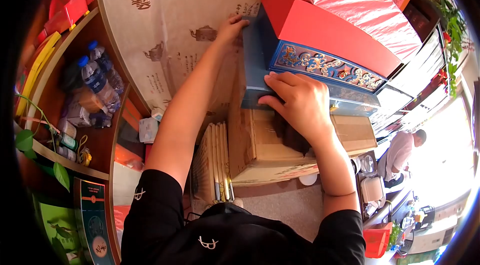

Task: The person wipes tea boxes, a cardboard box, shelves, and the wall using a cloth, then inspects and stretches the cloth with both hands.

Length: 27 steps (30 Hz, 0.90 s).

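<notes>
A flat blue box (254,60) lies on a large cardboard box (245,140). My left hand (231,30) is at its far left corner, fingers bent over the edge. My right hand (299,102) grips the near edge, thumb and fingers closed on it. A dark cloth (292,137) hangs below my right palm against the cardboard; whether other fingers hold it is hidden. Stacked on the blue box is a red box (320,30) with a blue ornamented front panel (330,66), partly under red shiny wrapping (365,5).
Left stands a wooden shelf (117,110) with water bottles (97,77). A wall covering (165,15) printed with teapots is behind. Flat panels (212,160) lean beside the cardboard box. A person (400,155) is at a desk far right, near plants (452,50).
</notes>
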### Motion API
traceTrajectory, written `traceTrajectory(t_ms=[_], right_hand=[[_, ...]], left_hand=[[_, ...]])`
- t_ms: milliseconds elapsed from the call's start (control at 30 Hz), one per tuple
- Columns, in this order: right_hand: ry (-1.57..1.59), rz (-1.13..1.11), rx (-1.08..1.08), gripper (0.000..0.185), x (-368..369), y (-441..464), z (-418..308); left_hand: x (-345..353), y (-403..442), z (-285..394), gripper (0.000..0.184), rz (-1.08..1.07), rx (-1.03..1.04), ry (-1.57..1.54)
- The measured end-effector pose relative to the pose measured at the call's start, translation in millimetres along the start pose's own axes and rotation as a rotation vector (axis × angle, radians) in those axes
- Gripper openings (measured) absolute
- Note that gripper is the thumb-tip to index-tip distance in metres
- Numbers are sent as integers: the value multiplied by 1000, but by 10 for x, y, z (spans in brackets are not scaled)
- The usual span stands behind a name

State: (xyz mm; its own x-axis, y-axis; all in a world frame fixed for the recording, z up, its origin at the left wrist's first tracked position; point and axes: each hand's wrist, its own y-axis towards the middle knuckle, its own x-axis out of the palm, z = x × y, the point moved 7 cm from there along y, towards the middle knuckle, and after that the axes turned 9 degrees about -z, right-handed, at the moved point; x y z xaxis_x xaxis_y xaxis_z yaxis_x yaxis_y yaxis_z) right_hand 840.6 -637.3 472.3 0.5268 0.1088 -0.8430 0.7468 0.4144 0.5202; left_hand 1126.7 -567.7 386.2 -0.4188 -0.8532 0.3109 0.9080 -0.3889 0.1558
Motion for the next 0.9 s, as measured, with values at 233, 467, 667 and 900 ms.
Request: traceTrajectory(t_ms=[233, 467, 667, 900], right_hand=[[50, 63, -16, 34, 1, -28, 19], [143, 198, 132, 33, -425, -202, 64], [263, -71, 120, 31, -106, -705, 28], [231, -271, 153, 41, 58, -980, -130]], left_hand=[[-305, -66, -362, 50, 92, -18, -114], [-1612, -1150, -1892, 40, 443, -8, -236], [-2406, -2796, -3836, 28, 566, -324, -118], [-1433, -2944, -3864, 77, 102, -377, 810]])
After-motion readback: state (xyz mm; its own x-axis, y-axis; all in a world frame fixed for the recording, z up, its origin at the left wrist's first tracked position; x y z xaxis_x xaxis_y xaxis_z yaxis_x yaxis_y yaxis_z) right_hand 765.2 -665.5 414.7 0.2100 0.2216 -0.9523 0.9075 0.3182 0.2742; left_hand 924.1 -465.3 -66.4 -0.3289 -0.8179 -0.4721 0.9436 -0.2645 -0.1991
